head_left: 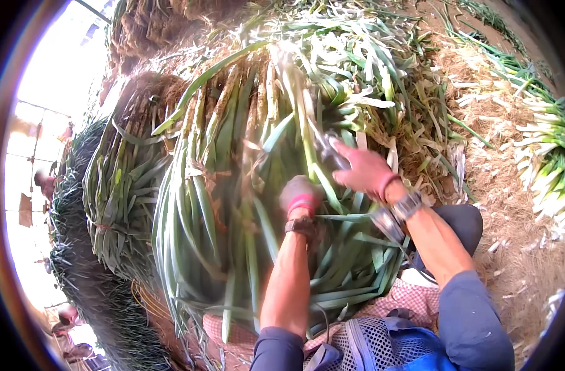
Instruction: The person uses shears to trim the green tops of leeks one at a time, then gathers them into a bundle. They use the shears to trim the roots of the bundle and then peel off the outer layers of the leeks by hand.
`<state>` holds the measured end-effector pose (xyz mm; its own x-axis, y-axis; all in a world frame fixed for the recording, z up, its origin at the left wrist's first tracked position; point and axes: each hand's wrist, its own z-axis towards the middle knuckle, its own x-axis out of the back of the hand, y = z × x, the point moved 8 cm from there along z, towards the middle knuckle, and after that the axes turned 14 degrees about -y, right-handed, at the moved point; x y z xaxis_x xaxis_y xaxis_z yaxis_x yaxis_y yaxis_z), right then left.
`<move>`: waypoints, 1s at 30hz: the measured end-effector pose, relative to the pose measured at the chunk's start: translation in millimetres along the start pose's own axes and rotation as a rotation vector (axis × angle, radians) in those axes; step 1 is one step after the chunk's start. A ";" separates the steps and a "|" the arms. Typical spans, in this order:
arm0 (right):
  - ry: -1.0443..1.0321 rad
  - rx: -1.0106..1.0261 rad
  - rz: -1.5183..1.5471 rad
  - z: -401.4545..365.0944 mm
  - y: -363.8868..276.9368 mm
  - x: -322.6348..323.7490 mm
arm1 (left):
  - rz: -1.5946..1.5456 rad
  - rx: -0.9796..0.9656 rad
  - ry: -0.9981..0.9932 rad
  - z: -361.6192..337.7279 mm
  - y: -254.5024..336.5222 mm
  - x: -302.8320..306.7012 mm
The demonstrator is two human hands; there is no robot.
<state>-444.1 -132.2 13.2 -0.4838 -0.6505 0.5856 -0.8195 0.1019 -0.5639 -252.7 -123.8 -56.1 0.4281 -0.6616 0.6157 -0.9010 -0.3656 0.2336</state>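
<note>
A big pile of long green onions (199,179) with flat green leaves and pale, soil-stained stems lies in front of me. My left hand (300,193), in a dirty pinkish glove, is closed in a fist at the leaf side of one green onion (306,120), whose pale root end points away from me and is blurred. Beside that stalk, my right hand (363,168), also gloved, has its fingers closed round a small grey tool (334,150), too smeared to name. A metallic object (388,224) hangs by my right wrist.
Peeled leaf scraps (369,68) heap up beyond my hands. Cleaned green onions (545,145) with white stems lie in a row at the right on root-strewn ground (511,266). Tied bundles (125,185) stand at the left. Parts of other people (69,315) show at the far left.
</note>
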 end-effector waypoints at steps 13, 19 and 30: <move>0.029 0.051 0.059 -184.5 44.4 -70.7 | 0.007 -0.037 -0.045 -44.0 -15.3 -34.1; 0.096 -0.121 0.035 -181.7 47.0 -45.4 | 0.006 -0.023 -0.034 -63.8 -3.6 -57.1; -0.068 0.113 -0.004 -184.8 45.9 -50.1 | 0.087 -0.198 -0.067 -81.1 35.3 -110.0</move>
<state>-514.2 44.1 65.6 -0.4555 -0.7008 0.5490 -0.7795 0.0161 -0.6262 -337.3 -10.8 -54.5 0.3457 -0.7296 0.5901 -0.9282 -0.1736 0.3291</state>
